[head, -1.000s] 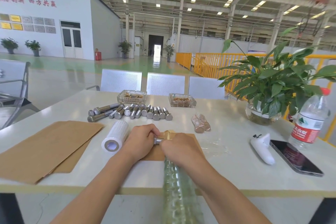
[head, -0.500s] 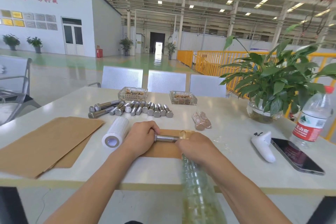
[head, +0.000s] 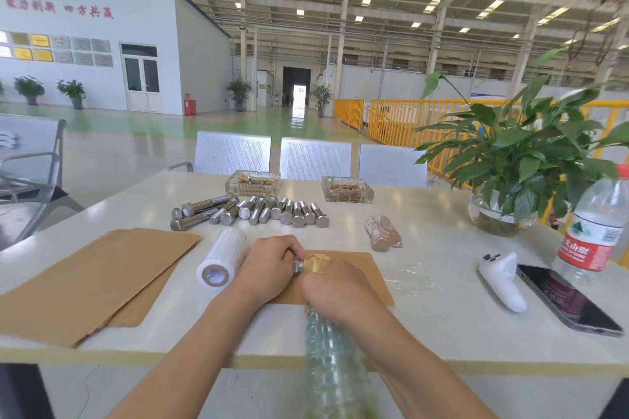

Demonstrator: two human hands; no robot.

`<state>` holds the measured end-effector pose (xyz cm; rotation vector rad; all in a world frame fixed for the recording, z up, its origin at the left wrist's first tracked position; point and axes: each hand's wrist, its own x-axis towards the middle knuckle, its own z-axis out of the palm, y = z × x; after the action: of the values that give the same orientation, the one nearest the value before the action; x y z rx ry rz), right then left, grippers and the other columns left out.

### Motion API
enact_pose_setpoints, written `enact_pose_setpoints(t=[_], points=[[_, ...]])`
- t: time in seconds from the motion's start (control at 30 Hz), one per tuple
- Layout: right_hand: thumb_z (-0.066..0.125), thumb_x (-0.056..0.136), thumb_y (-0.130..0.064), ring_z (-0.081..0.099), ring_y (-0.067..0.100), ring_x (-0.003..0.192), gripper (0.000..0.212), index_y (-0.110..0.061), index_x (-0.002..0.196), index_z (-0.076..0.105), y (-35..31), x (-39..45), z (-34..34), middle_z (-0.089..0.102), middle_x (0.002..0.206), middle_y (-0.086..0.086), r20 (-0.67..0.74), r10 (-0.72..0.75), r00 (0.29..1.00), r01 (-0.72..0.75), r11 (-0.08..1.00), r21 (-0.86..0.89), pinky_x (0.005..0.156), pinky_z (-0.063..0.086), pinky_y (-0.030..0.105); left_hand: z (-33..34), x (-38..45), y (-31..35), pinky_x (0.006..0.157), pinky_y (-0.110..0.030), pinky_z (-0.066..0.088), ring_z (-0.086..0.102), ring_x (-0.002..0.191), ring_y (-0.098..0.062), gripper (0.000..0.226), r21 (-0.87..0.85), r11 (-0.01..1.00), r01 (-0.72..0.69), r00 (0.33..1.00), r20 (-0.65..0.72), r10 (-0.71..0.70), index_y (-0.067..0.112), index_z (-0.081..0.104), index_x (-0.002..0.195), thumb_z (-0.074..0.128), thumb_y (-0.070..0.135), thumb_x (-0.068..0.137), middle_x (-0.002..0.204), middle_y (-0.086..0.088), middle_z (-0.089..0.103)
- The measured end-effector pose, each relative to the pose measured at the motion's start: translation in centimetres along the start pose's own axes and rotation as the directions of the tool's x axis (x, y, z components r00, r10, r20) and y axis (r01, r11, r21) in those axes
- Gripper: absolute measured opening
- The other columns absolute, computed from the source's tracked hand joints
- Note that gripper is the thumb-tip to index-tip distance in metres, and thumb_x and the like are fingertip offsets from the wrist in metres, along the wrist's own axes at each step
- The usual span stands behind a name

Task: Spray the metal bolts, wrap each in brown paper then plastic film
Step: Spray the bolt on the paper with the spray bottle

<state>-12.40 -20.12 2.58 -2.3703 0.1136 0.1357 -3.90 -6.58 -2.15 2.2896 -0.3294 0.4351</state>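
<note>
Since half a second ago, both hands have drawn together, hiding most of the bolt's (head: 299,265) shaft. On the smooth white table (head: 442,309), the left hand (head: 272,269) pinches its hexagonal steel head; the right hand (head: 335,289) clasps the crinkled brown paper (head: 316,262) (glossy film (head: 332,360) trails below).

Red "四方共赢" on wall (head: 89,11); bottle label (head: 587,250) "农夫山泉".

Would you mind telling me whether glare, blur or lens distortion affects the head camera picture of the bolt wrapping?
Head view: wide-angle bending curves the table edge and roof beams; ceiling lights reflect softly off the tabletop; top-right corner smeared; left hand, right hand and bolt sharp; bare bolts crisp.
</note>
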Motion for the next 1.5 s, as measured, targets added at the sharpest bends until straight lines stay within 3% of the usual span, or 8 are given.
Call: enact_pose_setpoints(t=[0.17,0.27,0.63,0.77,1.03,1.17,1.4,1.5], points=[[0.046,0.069,-0.032,0.061,0.021,0.075,0.028,-0.017,0.084,0.065,0.4,0.0,-0.6,0.067,0.084,-0.001,-0.022,-0.003,1.0,0.003,1.0,-0.026,0.063,0.046,0.028,0.0,-0.1,0.0,0.066,-0.025,0.045,0.061,0.076,-0.014,0.039,0.009,1.0,0.007,1.0,0.017,-0.007,0.023,0.073,0.082,0.045,-0.004,0.084,0.078,0.004,0.07],[0.052,0.081,-0.026,0.062,0.018,0.072,0.011,-0.018,0.078,0.058,1.1,0.2,-1.8,0.062,0.077,-0.003,-0.127,0.0,0.992,-0.006,0.999,-0.051,0.061,0.046,0.027,0.0,0.0,-0.2,0.061,-0.02,0.041,0.06,0.075,-0.016,0.038,0.038,0.999,0.018,1.0,0.011,-0.018,0.023,0.074,0.084,0.045,-0.001,0.086,0.079,0.003,0.07],[0.054,0.09,-0.032,0.063,0.025,0.087,0.025,-0.014,0.1,0.067,3.5,0.8,-4.1,0.063,0.095,0.003,-0.121,0.025,0.992,-0.034,0.997,-0.074,0.068,0.047,0.028,0.2,0.1,-0.1,0.052,-0.016,0.037,0.055,0.064,-0.006,0.038,0.059,0.998,0.032,0.999,-0.004,-0.031,0.026,0.073,0.081,0.046,0.0,0.087,0.073,0.005,0.068],[0.051,0.093,-0.028,0.054,0.018,0.064,0.03,-0.008,0.09,0.073,2.8,0.8,-3.6,0.058,0.067,-0.001,-0.029,-0.038,0.999,0.036,0.998,-0.058,0.06,0.043,0.028,0.3,0.1,-0.2,0.052,-0.016,0.035,0.054,0.063,-0.005,0.039,0.056,0.998,0.031,1.0,0.002,-0.031,0.026,0.073,0.08,0.046,-0.002,0.086,0.071,0.006,0.066],[0.053,0.087,-0.038,0.064,0.024,0.074,0.034,-0.012,0.09,0.075,1.5,0.6,-1.3,0.065,0.078,0.001,-0.094,-0.026,0.995,0.029,0.999,0.03,0.064,0.046,0.029,0.2,0.0,0.1,0.073,-0.03,0.05,0.064,0.081,-0.017,0.041,0.021,0.999,0.027,1.0,0.008,-0.027,0.022,0.076,0.083,0.046,-0.005,0.084,0.082,0.003,0.074],[0.052,0.089,-0.044,0.067,0.024,0.086,0.037,-0.016,0.092,0.075,1.7,0.0,-0.5,0.072,0.092,0.001,-0.1,-0.018,0.995,0.021,0.999,0.029,0.065,0.045,0.03,0.1,0.0,0.0,0.072,-0.032,0.048,0.062,0.08,-0.019,0.041,0.025,0.999,0.026,1.0,0.006,-0.027,0.021,0.075,0.083,0.045,-0.005,0.084,0.08,0.002,0.072],[0.052,0.094,-0.047,0.062,0.027,0.084,0.035,-0.021,0.071,0.053,2.0,-2.4,0.6,0.063,0.085,-0.003,-0.31,-0.08,0.947,0.091,0.996,0.021,0.07,0.044,0.032,-0.1,-0.2,0.2,0.073,-0.034,0.05,0.062,0.082,-0.022,0.039,0.063,0.998,0.009,1.0,0.004,-0.009,0.022,0.076,0.086,0.045,-0.003,0.085,0.083,-0.002,0.073],[0.05,0.095,-0.049,0.058,0.026,0.083,0.031,-0.023,0.078,0.056,2.2,-3.2,0.7,0.061,0.083,-0.007,-0.369,-0.119,0.922,0.12,0.993,-0.02,0.07,0.041,0.033,0.0,-0.3,0.3,0.073,-0.033,0.049,0.062,0.081,-0.022,0.039,0.072,0.997,0.011,1.0,0.005,-0.011,0.022,0.076,0.087,0.045,-0.002,0.085,0.085,-0.003,0.073]])
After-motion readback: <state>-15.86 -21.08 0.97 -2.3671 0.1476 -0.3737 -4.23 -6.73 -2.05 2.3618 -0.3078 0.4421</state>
